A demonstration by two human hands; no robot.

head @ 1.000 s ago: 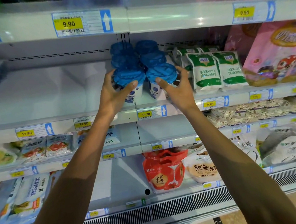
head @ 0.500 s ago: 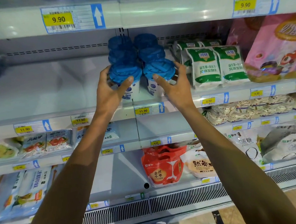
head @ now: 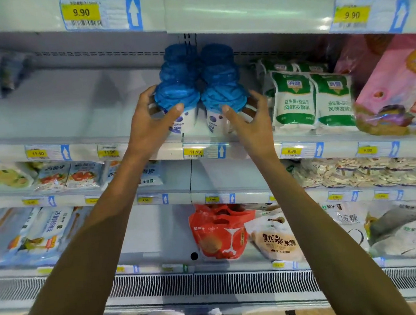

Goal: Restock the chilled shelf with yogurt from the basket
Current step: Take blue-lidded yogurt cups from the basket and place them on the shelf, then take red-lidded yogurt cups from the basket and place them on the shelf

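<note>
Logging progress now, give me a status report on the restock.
Left hand grips front-left blue-lidded white yogurt cup; right hand curls round front-right cup. Both on white shelf. Nothing blocking.

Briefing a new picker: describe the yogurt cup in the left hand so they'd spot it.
On the chilled shelf with 11.90 tags, blue-lidded cups stand in two rows. The yogurt cup is the front one of the left row, gripped by the left hand; the right hand holds its twin.

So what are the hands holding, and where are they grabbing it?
Each hand grips one front yogurt cup by its white side, just under the blue lid: left hand the left cup, right hand the right cup.
</note>
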